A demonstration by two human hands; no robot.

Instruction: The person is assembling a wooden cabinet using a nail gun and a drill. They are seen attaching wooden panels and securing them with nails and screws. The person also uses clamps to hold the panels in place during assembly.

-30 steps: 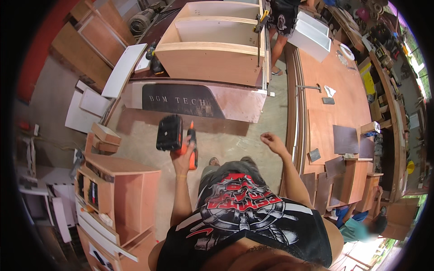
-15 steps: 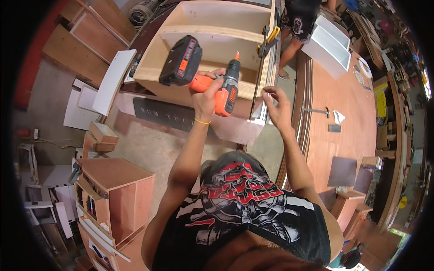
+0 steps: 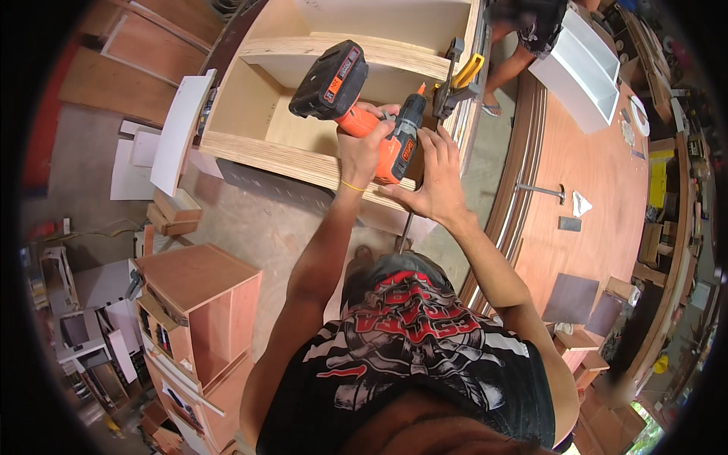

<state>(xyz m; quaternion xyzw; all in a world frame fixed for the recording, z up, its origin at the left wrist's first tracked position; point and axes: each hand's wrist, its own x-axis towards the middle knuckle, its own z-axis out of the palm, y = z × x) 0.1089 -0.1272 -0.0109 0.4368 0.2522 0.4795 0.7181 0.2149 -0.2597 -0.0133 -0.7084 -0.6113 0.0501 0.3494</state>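
Orange-black cordless drill: over pale boxy plywood cabinet
Left hand: fingers wrapped around drill
Right hand: thumb splayed from fingers, beside drill
Yellow-handled black clamp: at cabinet's right edge

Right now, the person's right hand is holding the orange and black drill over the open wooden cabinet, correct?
Not quite: the head view shows the left hand, not the right hand, holding the drill over the open wooden cabinet.
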